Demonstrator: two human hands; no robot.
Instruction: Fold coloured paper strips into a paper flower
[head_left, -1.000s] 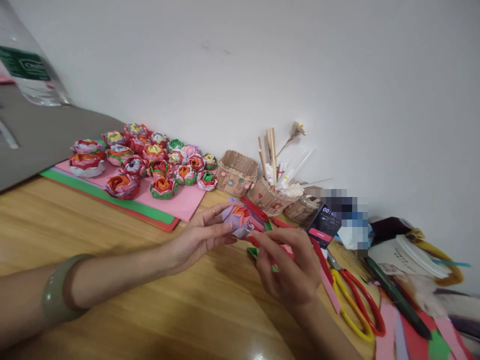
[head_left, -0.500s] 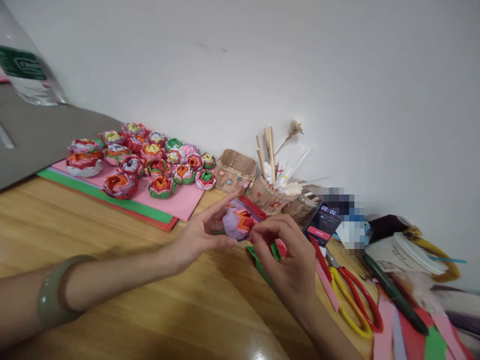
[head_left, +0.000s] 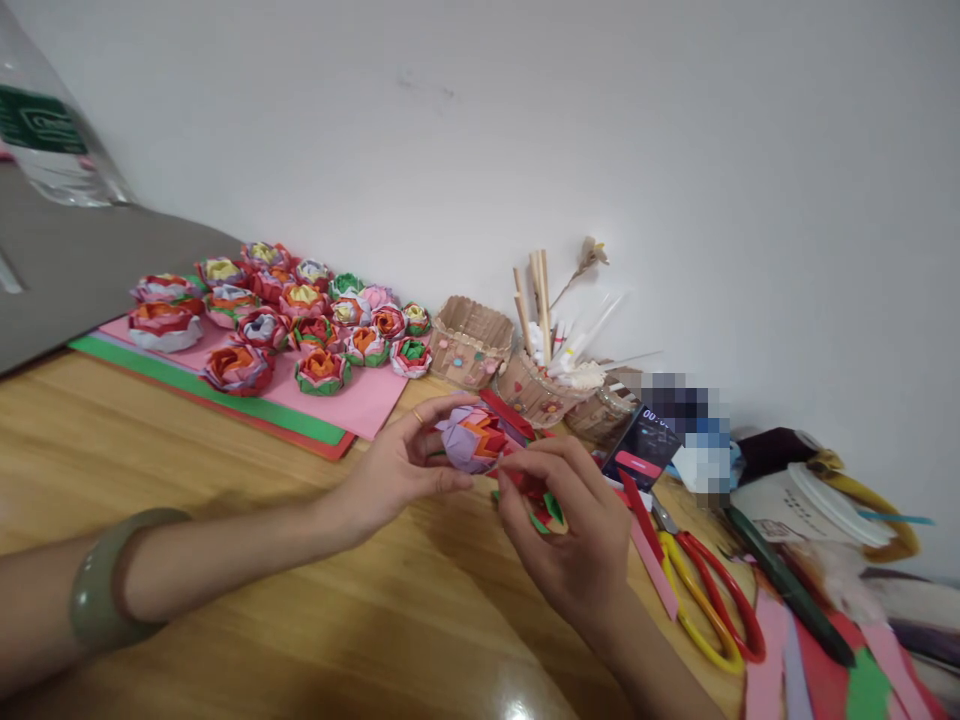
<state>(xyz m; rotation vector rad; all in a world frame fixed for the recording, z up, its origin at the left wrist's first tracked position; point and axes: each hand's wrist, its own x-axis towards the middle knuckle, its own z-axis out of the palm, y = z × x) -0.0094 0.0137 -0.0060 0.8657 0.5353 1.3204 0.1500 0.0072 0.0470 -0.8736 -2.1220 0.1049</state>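
A folded paper flower (head_left: 466,440) with lilac outer petals and orange and red inside is held above the table in my left hand (head_left: 409,450), fingers curled round its far side and thumb below. My right hand (head_left: 574,530) touches the flower's right side with its thumb and forefinger pinched together. What lies between those fingertips is too small to make out, perhaps a petal's tip. Behind and under my right hand show green paper pieces (head_left: 553,512) and red paper strips (head_left: 504,412), partly hidden.
Several finished paper flowers (head_left: 320,370) stand on stacked coloured sheets (head_left: 375,405) at the left. Decorated baskets (head_left: 469,345), one with sticks, line the wall. A phone (head_left: 641,450), scissors (head_left: 720,590), a dark green pen-like tool (head_left: 795,590) and paper strips (head_left: 765,650) lie right.
The flower has tilted a little in my left hand, and my left fingers have curled in closer. My right hand has shifted slightly but stays pinched at the flower's right side.
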